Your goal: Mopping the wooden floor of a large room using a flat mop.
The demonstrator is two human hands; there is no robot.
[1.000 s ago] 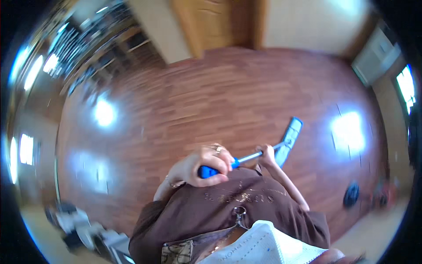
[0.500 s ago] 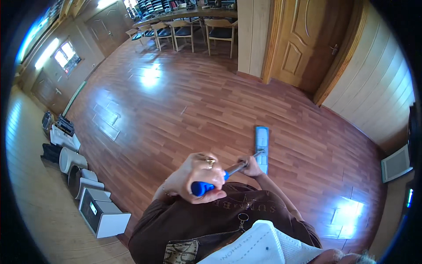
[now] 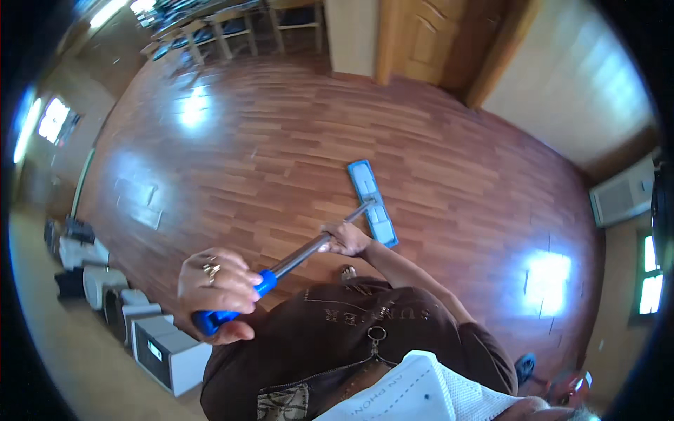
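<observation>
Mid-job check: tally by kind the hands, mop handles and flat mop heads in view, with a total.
Hands: 2 (left hand and right hand, both gripping)
Mop handle: 1
Mop head: 1, light blue, on the floor
Total: 4

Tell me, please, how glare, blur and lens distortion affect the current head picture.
Head view: white glare washes out patches of the wood-patterned floor, at upper left and lower right; head view: the chairs look soft, the blue mop head fairly clear; head view: the fisheye lens curves the room's edges and leaves the corners black.
</observation>
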